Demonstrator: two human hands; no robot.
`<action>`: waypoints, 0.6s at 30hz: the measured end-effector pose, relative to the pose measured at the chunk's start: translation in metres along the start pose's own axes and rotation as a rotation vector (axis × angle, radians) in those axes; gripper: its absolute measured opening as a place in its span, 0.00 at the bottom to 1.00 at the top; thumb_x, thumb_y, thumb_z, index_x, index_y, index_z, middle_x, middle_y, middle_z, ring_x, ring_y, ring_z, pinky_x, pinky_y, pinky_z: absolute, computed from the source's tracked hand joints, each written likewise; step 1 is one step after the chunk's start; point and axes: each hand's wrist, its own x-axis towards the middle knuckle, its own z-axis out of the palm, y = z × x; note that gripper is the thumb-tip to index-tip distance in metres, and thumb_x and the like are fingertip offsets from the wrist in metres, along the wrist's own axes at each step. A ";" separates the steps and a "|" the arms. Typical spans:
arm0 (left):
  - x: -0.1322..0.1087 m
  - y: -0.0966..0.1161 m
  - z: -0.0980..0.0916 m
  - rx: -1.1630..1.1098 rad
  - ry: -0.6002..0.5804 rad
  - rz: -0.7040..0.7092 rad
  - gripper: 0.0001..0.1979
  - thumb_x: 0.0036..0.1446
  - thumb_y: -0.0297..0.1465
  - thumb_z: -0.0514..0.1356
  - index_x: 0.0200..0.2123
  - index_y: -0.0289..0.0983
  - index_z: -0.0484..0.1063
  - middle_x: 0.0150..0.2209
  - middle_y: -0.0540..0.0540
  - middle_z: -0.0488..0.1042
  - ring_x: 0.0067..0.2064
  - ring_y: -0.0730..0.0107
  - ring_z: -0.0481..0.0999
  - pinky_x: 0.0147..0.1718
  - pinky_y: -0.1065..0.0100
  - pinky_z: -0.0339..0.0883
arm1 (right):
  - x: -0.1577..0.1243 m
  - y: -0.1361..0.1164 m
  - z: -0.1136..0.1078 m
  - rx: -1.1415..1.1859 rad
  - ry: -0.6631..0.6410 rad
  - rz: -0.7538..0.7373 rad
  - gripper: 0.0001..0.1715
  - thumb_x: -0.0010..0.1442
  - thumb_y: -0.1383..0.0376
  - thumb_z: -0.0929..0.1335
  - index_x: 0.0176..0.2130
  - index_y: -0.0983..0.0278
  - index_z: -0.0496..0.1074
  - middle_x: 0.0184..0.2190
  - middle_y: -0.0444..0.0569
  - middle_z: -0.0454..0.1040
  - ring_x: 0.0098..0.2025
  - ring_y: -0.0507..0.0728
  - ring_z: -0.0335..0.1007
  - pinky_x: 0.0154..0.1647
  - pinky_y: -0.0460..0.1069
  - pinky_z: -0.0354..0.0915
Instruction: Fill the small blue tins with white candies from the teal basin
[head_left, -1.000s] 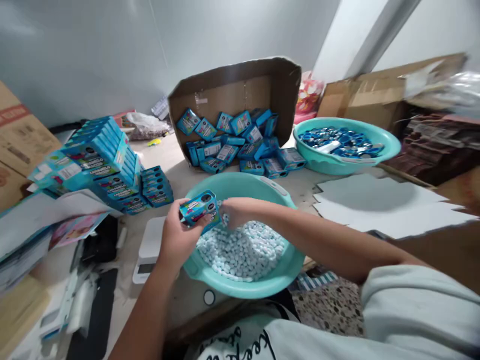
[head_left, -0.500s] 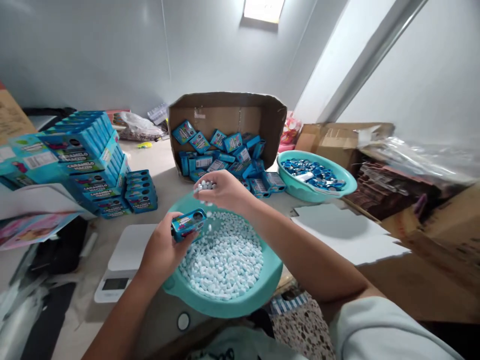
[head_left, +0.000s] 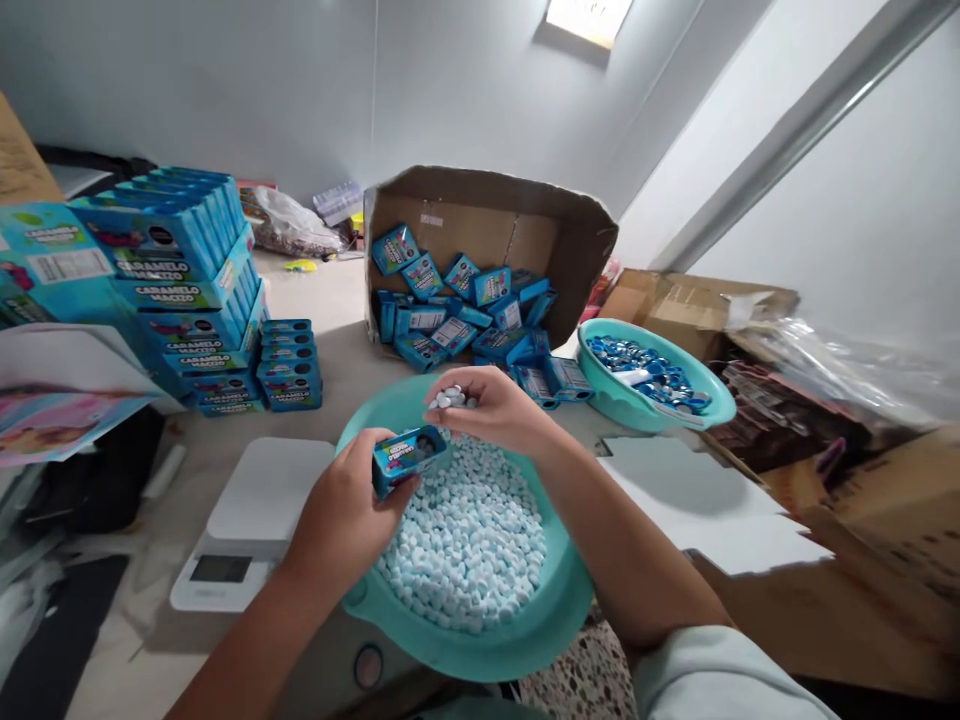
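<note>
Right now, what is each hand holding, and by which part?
The left hand grips a blue container by its left end; the right hand cups loose pale candies within curled fingers.

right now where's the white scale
In the head view, the white scale sits on the table, left of the left hand and the near teal basin.

In the middle of the frame, the left hand point(head_left: 352, 510) covers part of the blue container point(head_left: 405, 460), and the right hand point(head_left: 499, 405) partly hides its white candies point(head_left: 452, 397), too many overlapping to count. At lower left, the scale's display point(head_left: 221, 568) is unreadable. The top edge cuts the wall light point(head_left: 589, 18); the bottom edge crops the pale sleeve point(head_left: 727, 680). Clear plastic point(head_left: 840, 360) at right is blurred.
</note>
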 end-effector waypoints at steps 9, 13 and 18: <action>0.000 -0.001 0.001 0.054 -0.008 0.029 0.16 0.56 0.35 0.65 0.48 0.42 0.71 0.40 0.45 0.79 0.37 0.58 0.80 0.29 0.66 0.68 | 0.006 0.011 -0.002 0.035 -0.105 -0.019 0.21 0.50 0.55 0.80 0.35 0.68 0.76 0.22 0.41 0.70 0.23 0.48 0.65 0.22 0.43 0.60; 0.000 0.000 0.000 0.076 -0.024 0.043 0.16 0.57 0.33 0.65 0.49 0.41 0.70 0.41 0.46 0.79 0.39 0.58 0.80 0.32 0.65 0.69 | 0.006 0.010 -0.002 0.057 -0.105 -0.028 0.22 0.49 0.54 0.81 0.34 0.68 0.77 0.22 0.40 0.70 0.22 0.48 0.64 0.21 0.43 0.59; 0.000 0.000 -0.001 0.088 -0.015 0.065 0.16 0.57 0.34 0.65 0.49 0.41 0.70 0.41 0.46 0.79 0.39 0.58 0.81 0.33 0.64 0.71 | 0.003 0.008 0.000 0.060 -0.108 -0.096 0.22 0.51 0.53 0.80 0.36 0.67 0.76 0.24 0.42 0.71 0.24 0.48 0.67 0.23 0.43 0.62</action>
